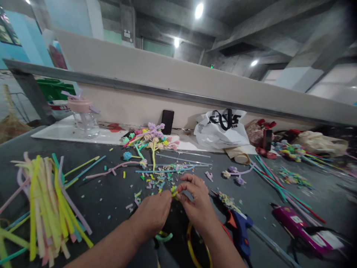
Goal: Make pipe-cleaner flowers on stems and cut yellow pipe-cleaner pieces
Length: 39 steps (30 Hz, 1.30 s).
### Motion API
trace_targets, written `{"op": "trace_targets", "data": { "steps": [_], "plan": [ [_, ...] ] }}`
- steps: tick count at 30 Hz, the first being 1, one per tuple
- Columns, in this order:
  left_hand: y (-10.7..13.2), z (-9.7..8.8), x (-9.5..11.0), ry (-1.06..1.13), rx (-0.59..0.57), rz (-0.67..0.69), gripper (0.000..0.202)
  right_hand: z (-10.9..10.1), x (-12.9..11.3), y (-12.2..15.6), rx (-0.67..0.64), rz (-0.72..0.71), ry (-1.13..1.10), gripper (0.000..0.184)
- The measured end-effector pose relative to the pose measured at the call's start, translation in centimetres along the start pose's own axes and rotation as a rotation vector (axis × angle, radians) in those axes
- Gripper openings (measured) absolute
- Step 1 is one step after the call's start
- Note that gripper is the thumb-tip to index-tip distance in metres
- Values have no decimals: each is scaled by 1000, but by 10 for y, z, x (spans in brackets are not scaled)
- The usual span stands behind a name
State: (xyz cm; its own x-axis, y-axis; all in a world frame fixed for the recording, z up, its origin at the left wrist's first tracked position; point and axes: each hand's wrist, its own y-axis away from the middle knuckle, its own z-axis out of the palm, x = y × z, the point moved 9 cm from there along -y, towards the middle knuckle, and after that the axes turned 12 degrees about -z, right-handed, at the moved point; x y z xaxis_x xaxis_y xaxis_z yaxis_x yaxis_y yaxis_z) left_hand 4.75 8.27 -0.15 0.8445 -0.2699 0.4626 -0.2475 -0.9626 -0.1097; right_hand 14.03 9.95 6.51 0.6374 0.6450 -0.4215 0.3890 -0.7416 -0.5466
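Note:
Between my hands, near the middle of the table, is a small yellow fuzzy chenille-stem piece [174, 191], mostly covered by fingers. My left hand [154, 211] is closed, its fingertips pinching the piece from the left. From the right, my right hand [197, 197] grips it between thumb and fingers, the other fingers curled above. Cut chenille scraps [158, 178] in several colours lie scattered just beyond. A blue glue gun [242, 232] rests right of my right forearm. Below my hands a yellow loop [192, 245] and a curved green stem [164, 237] show.
A thick bundle of chenille stems [46, 208] lies at left. Chenille flowers [152, 137] are piled at the back beside a phone [167, 122]. A glass jar [85, 123], a white bag [220, 130] and a purple glue-gun-like device [301, 227] stand or lie around.

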Motion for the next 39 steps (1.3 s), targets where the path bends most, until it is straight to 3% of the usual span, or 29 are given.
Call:
{"op": "trace_targets", "data": {
  "steps": [7,12,16,19,28,31,34,39],
  "plan": [
    [3,-1,2,-145,52,32,23,-3,-12,2,88,-52,195,18],
    [4,-5,3,-200,58,-6,21,0,-11,7,165,20,197,14],
    [5,-8,4,-240,83,-29,24,4,-3,9,119,75,69,9],
    [5,-10,4,-218,92,-35,25,1,0,9,99,70,105,7],
    [5,-8,7,-33,53,78,27,-4,3,1,33,-34,-40,14],
    [8,-9,12,85,-25,137,26,-7,0,-1,-12,-32,-94,14],
    [8,-9,17,296,-182,176,29,-3,-3,-2,-138,-41,-254,14],
    [4,-2,8,782,-487,42,41,0,-12,0,-290,-86,-422,10]
  ]
}}
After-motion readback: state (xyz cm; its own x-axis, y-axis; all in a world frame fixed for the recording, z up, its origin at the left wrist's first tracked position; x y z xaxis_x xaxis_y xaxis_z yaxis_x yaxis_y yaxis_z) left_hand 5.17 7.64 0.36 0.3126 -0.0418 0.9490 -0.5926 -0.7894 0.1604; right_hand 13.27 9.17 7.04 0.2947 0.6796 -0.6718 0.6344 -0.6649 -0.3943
